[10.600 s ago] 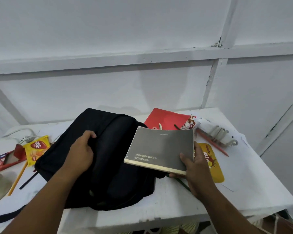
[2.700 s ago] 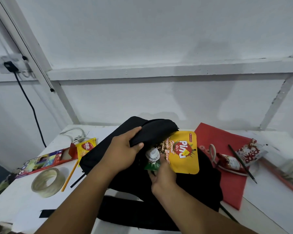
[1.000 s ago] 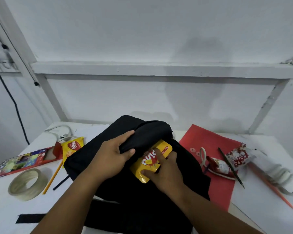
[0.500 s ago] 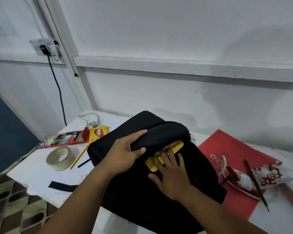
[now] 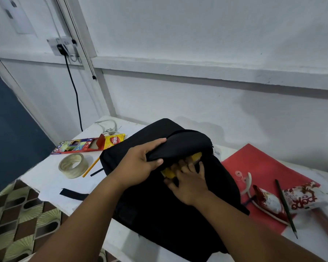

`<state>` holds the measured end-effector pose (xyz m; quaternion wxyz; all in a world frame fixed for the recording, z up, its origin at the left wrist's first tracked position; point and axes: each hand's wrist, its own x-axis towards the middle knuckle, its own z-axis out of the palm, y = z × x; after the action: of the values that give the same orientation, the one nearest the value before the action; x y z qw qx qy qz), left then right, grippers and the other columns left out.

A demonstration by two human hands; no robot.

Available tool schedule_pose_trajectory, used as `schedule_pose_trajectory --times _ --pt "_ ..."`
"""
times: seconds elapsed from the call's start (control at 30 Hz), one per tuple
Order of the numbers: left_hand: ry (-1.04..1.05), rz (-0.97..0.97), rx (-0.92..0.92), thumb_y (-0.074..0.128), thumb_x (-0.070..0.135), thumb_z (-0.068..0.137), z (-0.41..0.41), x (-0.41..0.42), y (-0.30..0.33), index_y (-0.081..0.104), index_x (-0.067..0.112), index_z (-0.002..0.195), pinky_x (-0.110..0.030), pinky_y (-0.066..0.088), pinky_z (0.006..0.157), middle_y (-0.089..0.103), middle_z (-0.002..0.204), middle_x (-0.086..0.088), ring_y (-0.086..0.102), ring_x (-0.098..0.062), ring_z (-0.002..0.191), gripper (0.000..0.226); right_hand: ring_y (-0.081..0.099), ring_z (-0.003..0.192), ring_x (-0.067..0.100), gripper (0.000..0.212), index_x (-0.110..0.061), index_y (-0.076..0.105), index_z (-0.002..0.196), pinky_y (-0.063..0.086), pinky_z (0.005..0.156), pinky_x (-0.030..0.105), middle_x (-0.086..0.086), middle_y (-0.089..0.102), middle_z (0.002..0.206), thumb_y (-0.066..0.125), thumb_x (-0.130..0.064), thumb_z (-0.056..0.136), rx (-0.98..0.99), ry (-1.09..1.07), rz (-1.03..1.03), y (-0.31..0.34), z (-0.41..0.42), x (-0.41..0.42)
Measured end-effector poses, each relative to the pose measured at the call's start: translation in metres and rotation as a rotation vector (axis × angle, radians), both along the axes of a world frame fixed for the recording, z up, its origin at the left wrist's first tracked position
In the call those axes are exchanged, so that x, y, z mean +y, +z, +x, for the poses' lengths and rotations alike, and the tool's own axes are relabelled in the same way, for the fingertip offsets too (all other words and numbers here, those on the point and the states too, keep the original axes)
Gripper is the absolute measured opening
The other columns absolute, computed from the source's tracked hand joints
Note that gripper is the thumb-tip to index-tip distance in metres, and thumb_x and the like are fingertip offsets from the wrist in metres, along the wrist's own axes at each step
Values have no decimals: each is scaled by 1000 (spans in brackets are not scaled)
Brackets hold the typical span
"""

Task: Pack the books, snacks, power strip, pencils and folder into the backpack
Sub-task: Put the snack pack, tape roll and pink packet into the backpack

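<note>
While our left hand (image 5: 140,163) grips the raised flap of the black backpack (image 5: 178,201), thumb under the fabric edge and fingers curled over the top, our right hand (image 5: 187,180) lies at the mouth of the opening with its fingers straight, pressing on a yellow snack packet (image 5: 169,172) that shows only as two slivers, one under the fingertips and one deeper under the flap. We hold nothing in the right hand; it only pushes. Our backpack lies flat in the middle of the white table (image 5: 46,178). At ten o'clock from the bag we see a second yellow snack packet (image 5: 115,140) touching its edge, with an open box of coloured pencils (image 5: 78,146) just beside that packet and a white power strip cable (image 5: 109,126) behind them at eleven o'clock. At nine o'clock sits a roll of clear tape (image 5: 72,165), and between the tape and the bag lies a yellow pencil (image 5: 91,166). At three o'clock a red folder (image 5: 263,163) lies partly under the bag; on it rest a red-and-white snack packet (image 5: 271,202), a dark pencil (image 5: 286,207) and, at its right edge, another red-and-white snack packet (image 5: 303,197). A black strap (image 5: 72,193) lies on the table at eight o'clock.
</note>
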<state>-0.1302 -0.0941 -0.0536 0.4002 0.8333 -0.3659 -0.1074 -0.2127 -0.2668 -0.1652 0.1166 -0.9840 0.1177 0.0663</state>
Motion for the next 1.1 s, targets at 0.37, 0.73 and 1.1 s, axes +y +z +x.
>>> schedule_pose_trajectory --times 0.37,0.73,1.1 --pt "60 4 181 75 17 88 -10 16 -16 53 45 139 -13 35 105 56 135 24 47 13 125 62 60 119 18 34 -18 72 114 43 104 47 -1 66 127 52 -26 88 -878 -32 307 0 -45 15" --pt "238 -262 446 65 12 94 9 88 -42 69 21 115 -32 56 79 76 106 -3 73 -21 93 23 40 137 18 40 -29 63 124 30 116 42 -5 50 142 54 -44 88 -732 26 210 32 -6 59" --pt "671 274 103 61 70 58 157 226 -102 48 33 138 -50 26 112 32 154 -14 21 -35 145 89 19 150 16 52 -43 55 130 12 119 42 -8 39 153 44 -66 84 -427 -122 -128 -28 28 75"
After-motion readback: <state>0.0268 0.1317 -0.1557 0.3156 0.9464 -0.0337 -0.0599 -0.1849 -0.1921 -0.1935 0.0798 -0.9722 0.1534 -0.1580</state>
